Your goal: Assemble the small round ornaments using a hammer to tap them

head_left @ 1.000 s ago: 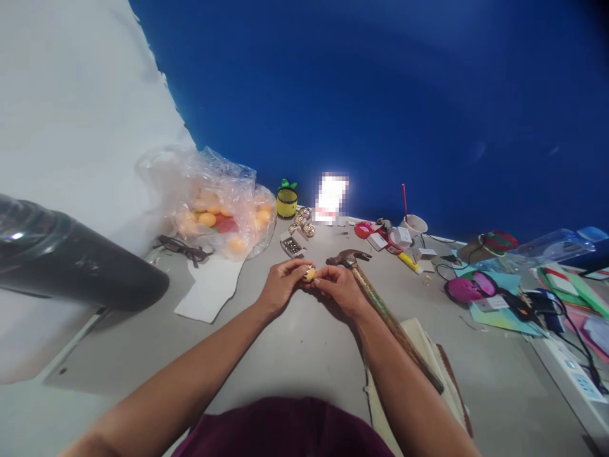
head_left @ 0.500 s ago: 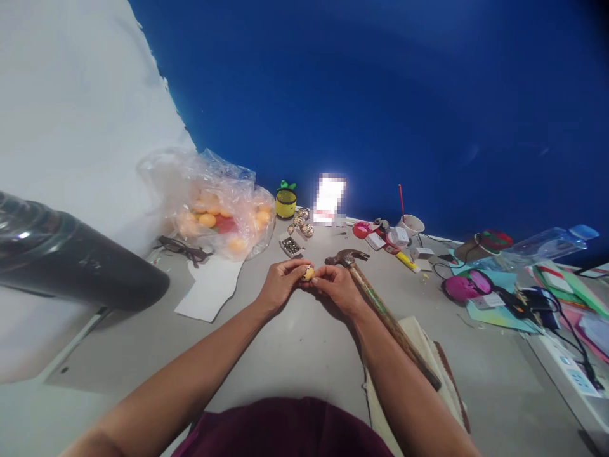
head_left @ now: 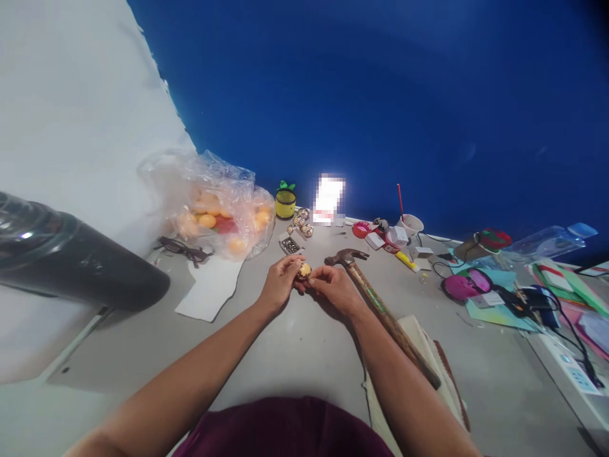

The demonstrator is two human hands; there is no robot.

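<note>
A small orange ball (head_left: 304,270) studded with shiny bits sits between my two hands, just above the grey table (head_left: 295,343). My left hand (head_left: 279,283) pinches it from the left with curled fingers. My right hand (head_left: 335,289) pinches it from the right with thumb and fingertips. A hammer (head_left: 380,310) with a wooden handle lies on the table just right of my right hand, its head pointing away from me.
A clear plastic bag of orange balls (head_left: 216,212) lies at the back left. A small box of studs (head_left: 290,245), several decorated balls (head_left: 301,223) and a yellow pot (head_left: 286,202) stand behind my hands. Craft clutter, cables and coloured paper (head_left: 504,298) fill the right. A dark tube (head_left: 71,260) juts in from the left.
The ball has turned a little between my fingers and now shows a darker, studded side. Both hands stay in the same place.
</note>
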